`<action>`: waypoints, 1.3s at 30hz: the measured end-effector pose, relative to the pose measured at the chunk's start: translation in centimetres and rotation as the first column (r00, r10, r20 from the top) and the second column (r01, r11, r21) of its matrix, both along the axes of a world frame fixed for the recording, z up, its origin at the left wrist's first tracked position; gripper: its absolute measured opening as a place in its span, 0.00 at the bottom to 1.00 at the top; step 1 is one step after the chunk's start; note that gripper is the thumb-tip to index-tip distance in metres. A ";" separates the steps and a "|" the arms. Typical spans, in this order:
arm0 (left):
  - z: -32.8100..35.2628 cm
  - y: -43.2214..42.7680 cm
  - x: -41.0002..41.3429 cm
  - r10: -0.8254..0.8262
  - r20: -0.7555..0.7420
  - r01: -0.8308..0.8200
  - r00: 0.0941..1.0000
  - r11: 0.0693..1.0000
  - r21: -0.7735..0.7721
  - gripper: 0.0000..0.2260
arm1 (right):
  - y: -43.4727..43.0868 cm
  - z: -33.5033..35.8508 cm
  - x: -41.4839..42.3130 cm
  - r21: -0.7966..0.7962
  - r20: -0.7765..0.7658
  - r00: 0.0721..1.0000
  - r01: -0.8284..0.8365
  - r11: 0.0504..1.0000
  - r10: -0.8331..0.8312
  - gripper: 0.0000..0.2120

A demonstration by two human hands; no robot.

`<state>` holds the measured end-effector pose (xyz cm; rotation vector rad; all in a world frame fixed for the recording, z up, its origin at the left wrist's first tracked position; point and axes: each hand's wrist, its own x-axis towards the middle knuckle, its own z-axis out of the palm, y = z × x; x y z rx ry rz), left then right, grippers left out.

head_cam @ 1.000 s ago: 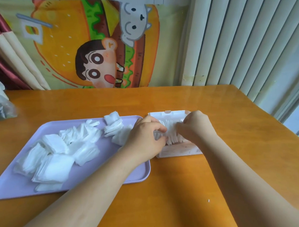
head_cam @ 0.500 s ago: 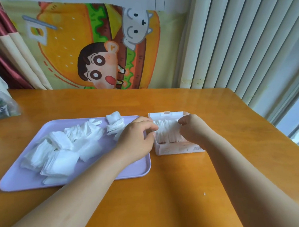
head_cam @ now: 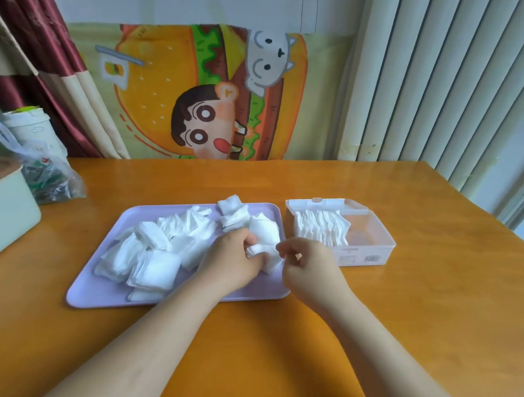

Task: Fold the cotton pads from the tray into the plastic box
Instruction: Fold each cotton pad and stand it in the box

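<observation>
Cotton pad, pinched in our left hand with our right hand curled at its edge (hold unclear), wants corners matched squarely, we judge, before entering the plastic box beyond that hand.

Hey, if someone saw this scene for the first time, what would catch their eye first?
Probably the bright burger cartoon poster on the wall behind the table. Then the heap of white cotton pads on the lilac tray, where the left hand grips one pad beside the right hand. The partly filled plastic box sits right of the tray.
</observation>
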<state>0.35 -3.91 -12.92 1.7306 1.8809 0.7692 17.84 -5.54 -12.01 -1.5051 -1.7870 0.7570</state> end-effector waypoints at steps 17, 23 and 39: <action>0.3 0.3 -1.3 0.136 0.283 -0.142 0.949 0.990 0.001 0.12 | 0.2 -3.2 -0.5 0.078 -0.110 0.992 0.076 0.994 -0.067 0.10; 0.0 3.0 0.8 0.164 0.394 -0.160 0.904 0.986 -0.044 0.13 | -0.3 -3.7 -0.4 0.059 -0.146 0.987 0.070 0.996 -0.061 0.13; 3.5 -0.7 -0.7 -0.093 0.678 0.063 0.729 0.996 0.069 0.04 | -1.8 -1.2 0.2 -0.073 -0.633 0.765 0.092 0.993 -0.118 0.17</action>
